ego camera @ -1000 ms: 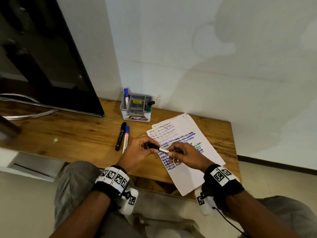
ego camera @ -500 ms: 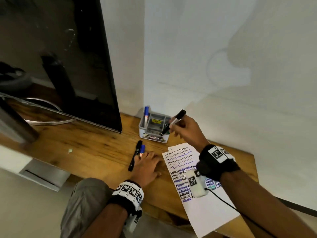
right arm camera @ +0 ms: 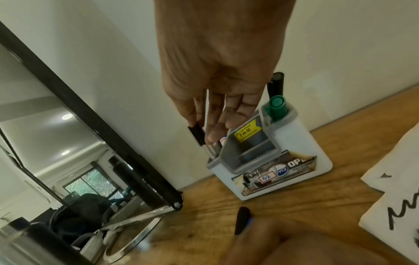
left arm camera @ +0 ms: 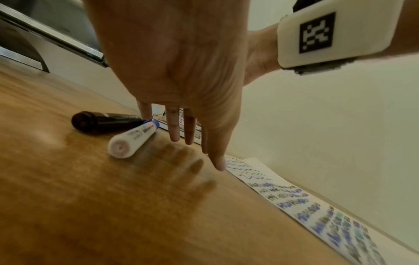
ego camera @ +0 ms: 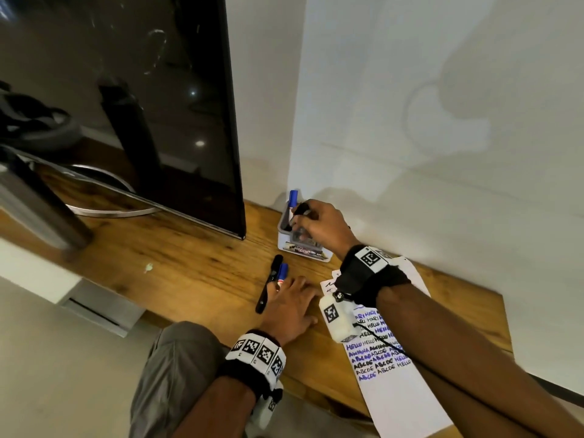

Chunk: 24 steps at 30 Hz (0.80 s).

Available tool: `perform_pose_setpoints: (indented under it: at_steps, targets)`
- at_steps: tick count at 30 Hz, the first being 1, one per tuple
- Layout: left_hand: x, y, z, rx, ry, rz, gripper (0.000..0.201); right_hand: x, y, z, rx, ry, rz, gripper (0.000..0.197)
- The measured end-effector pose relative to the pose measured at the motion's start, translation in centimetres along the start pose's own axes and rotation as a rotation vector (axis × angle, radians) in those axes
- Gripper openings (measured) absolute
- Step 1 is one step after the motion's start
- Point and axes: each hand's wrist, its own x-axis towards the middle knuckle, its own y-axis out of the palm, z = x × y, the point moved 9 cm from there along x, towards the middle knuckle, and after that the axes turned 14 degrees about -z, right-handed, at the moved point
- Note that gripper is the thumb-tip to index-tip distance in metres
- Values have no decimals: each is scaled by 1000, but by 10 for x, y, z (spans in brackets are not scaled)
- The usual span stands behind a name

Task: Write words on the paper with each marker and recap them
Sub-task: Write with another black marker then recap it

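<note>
Black-capped, the marker (right arm camera: pixel 196 135) sits pinched in my right hand (ego camera: pixel 319 224), fingers curled on its white barrel, its lower end dipping into the left slot of the holder (right arm camera: pixel 301 143). From the head view I see that hand right over the holder (ego camera: pixel 303 251), at the back of the desk (ego camera: pixel 189 267) against the wall. In the holder's right slot stand a green pen (right arm camera: pixel 277 107) and a black pen (right arm camera: pixel 277 84); a blue marker (ego camera: pixel 293 200) rises from the left end, just beside my fingers. A yellow price sticker (right arm camera: pixel 247 131) shows on the inner wall.

My left hand (ego camera: pixel 292 306) lies flat and open on the wood, fingers straight, holding nothing. Its fingertips (left arm camera: pixel 174 132) reach just beside two capped markers lying side by side on the desk: a black one (left arm camera: pixel 102 122) and a white one (left arm camera: pixel 133 141) with a blue cap. Whether the little finger touches the white one, I cannot tell.

The paper (ego camera: pixel 395 390) lies to the right of that hand, partly under my right forearm, its near end hanging over the desk edge. Wavy strokes and rows of HELLO, HARI and ABCDE in black, blue and purple cover its upper half. A dark monitor (ego camera: pixel 151 105) stands on the left.
</note>
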Motion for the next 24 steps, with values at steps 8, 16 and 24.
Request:
perform_pose_setpoints:
  at_steps: [8,16,24]
  targets:
    - [9,-44,47,-88,-281,-273,35,-30,-54,-22,14,-36,-138,15]
    - [-3,-30,90,-56,-550,-138,32,-106,-64,-109,-39,131,-18,15]
    - [-4,-38,87,-99,-595,-205,40,-144,-54,-142,16,215,46,16]
